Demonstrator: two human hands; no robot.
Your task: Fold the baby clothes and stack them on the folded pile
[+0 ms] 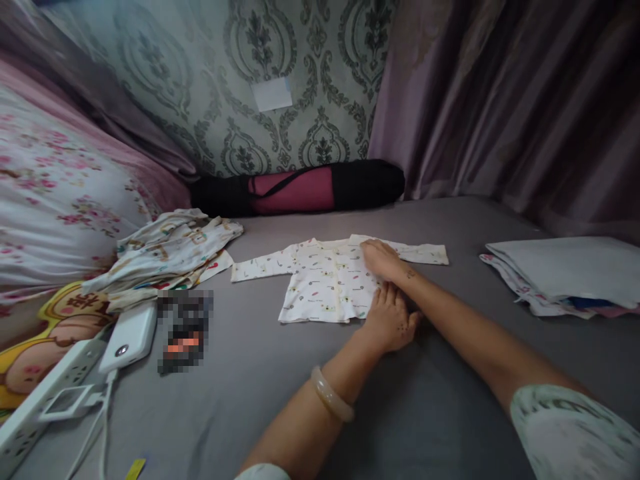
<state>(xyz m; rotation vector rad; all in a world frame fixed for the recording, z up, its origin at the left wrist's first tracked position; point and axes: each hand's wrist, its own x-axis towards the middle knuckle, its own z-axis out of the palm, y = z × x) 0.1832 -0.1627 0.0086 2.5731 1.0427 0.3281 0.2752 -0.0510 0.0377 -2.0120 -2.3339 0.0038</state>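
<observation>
A small white patterned shirt (320, 280) lies spread on the grey bed sheet, both sleeves stretched out sideways. My left hand (393, 320), with a pale bangle (331, 395) on its wrist, rests on the shirt's lower right corner, palm down and fingers spread. Just above it, my right hand (381, 259) touches the right side of the shirt near the base of the sleeve. Its fingers are bent and partly blurred, and what lies under them is hidden.
Crumpled patterned clothes (175, 250) lie at the left. A white power bank (129, 337) and power strip (50, 393) are nearer. Folded cloths (565, 270) sit at the right. A black and maroon long bag (295, 190) lies along the wall.
</observation>
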